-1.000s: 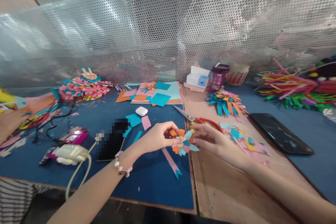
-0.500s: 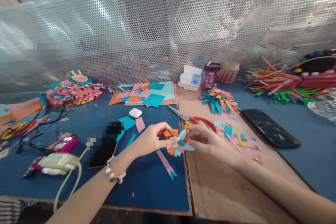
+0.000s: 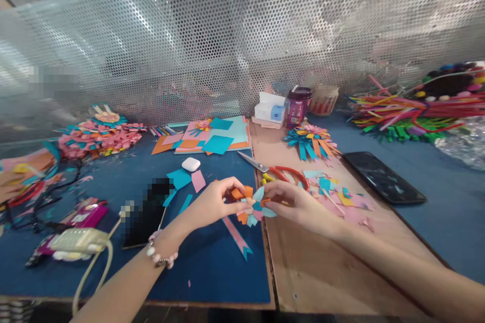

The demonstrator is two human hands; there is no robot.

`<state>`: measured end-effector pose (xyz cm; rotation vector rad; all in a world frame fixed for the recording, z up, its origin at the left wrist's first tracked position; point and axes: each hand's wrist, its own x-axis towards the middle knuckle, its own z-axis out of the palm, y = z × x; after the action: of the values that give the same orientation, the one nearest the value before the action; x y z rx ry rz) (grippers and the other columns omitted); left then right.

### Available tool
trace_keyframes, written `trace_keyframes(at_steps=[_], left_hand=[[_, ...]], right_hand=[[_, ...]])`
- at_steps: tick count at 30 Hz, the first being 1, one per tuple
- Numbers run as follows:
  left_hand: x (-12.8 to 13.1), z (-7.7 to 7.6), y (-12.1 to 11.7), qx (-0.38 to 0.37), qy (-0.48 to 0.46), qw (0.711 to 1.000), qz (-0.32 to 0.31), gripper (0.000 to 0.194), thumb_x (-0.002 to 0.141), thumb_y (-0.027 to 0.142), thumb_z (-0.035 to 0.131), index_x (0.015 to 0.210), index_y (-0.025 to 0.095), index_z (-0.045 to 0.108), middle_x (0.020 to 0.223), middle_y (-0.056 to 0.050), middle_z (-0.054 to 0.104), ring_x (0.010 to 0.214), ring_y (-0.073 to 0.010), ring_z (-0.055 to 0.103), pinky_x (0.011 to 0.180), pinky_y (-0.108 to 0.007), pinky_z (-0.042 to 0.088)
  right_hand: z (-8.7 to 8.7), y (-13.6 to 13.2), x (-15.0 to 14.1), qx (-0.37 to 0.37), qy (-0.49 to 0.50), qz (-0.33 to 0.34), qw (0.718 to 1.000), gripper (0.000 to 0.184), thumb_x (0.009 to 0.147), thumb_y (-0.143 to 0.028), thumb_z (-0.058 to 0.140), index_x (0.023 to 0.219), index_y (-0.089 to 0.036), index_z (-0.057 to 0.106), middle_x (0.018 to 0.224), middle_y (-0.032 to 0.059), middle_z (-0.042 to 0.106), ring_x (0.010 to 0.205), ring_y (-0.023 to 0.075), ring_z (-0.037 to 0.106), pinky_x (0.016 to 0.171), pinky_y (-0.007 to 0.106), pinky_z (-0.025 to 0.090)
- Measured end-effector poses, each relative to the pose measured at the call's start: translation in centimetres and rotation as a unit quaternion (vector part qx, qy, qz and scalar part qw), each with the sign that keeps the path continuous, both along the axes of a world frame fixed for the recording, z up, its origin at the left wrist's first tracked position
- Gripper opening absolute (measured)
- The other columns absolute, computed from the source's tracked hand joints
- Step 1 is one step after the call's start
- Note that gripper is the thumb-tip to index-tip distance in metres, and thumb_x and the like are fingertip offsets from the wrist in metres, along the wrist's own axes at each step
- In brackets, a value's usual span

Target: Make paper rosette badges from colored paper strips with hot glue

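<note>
Between my two hands is a small paper flower with orange, pink and light blue petals. My left hand pinches its left side between thumb and fingers. At its right edge, my right hand has its thumb and fingers closed on a light blue paper petal. A pink and blue paper ribbon with a notched end hangs or lies just below the flower; whether it is joined on is hidden. Behind my right hand lie scissors with orange handles, blades pointing left.
Paper sheets and a white earbud case lie ahead. Phones lie left and right. A finished paper flower, paper scraps and a purple cup are at right. A power strip with cables sits left.
The view has shifted slightly, so everything sits a little further left. Both hands keep hold of the paper flower, with hardly any change in their grip.
</note>
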<state>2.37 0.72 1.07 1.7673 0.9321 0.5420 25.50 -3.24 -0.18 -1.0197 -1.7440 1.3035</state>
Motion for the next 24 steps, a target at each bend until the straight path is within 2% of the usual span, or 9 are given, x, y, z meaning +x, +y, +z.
trace_keyframes(at_steps=[5,9,13,17,21,24], left_hand=[[0.1,0.2,-0.1,0.008,0.017,1.0,-0.009,0.033,0.077,0.043,0.069,0.093,0.017,0.054,0.086,-0.002,0.064,0.078,-0.0147,0.059,0.07,-0.026,0.046],[0.1,0.2,-0.1,0.02,0.023,0.999,-0.011,0.032,0.078,0.042,0.068,0.094,0.017,0.055,0.085,-0.002,0.064,0.077,-0.0139,0.059,0.068,-0.025,0.045],[0.0,0.1,0.0,0.025,0.016,1.0,0.006,0.032,0.077,0.041,0.069,0.092,0.017,0.054,0.082,0.0,0.062,0.072,-0.0118,0.056,0.065,-0.023,0.044],[0.0,-0.1,0.0,0.027,-0.01,0.999,0.029,0.032,0.076,0.038,0.07,0.091,0.018,0.051,0.081,0.0,0.061,0.071,-0.0119,0.057,0.063,-0.023,0.045],[0.1,-0.1,-0.2,0.045,-0.041,0.997,0.044,0.028,0.078,0.033,0.07,0.092,0.018,0.05,0.084,0.0,0.061,0.074,-0.0135,0.06,0.066,-0.025,0.048],[0.1,-0.1,-0.5,0.093,-0.065,0.992,0.057,0.025,0.079,0.029,0.069,0.093,0.019,0.051,0.088,-0.001,0.06,0.079,-0.0144,0.061,0.07,-0.026,0.05]], right_hand=[[-0.3,0.0,0.1,-0.003,0.006,0.014,1.0,0.017,0.088,-0.025,0.055,0.104,-0.023,0.059,0.095,0.0004,0.066,0.087,0.014,0.062,0.08,0.029,0.049],[-0.2,-0.1,0.1,-0.019,0.001,0.01,1.0,0.026,0.087,-0.031,0.058,0.112,-0.024,0.056,0.095,0.0012,0.066,0.088,0.0159,0.063,0.081,0.032,0.05],[0.4,-0.1,0.1,-0.063,0.051,-0.015,0.997,0.038,0.085,-0.04,0.058,0.12,-0.024,0.052,0.109,0.0049,0.065,0.098,0.0187,0.062,0.088,0.037,0.049],[0.7,0.1,0.3,-0.082,0.086,-0.059,0.991,0.042,0.086,-0.047,0.054,0.121,-0.023,0.053,0.114,0.0076,0.063,0.103,0.0213,0.061,0.092,0.042,0.047],[0.0,0.1,0.3,-0.017,0.054,-0.048,0.997,0.049,0.083,-0.049,0.058,0.124,-0.024,0.049,0.123,0.0101,0.057,0.108,0.0225,0.058,0.094,0.044,0.047],[-0.5,-0.3,0.2,0.091,-0.029,-0.062,0.994,0.056,0.08,-0.046,0.065,0.127,-0.025,0.043,0.128,0.0109,0.05,0.108,0.0229,0.056,0.094,0.046,0.047]])
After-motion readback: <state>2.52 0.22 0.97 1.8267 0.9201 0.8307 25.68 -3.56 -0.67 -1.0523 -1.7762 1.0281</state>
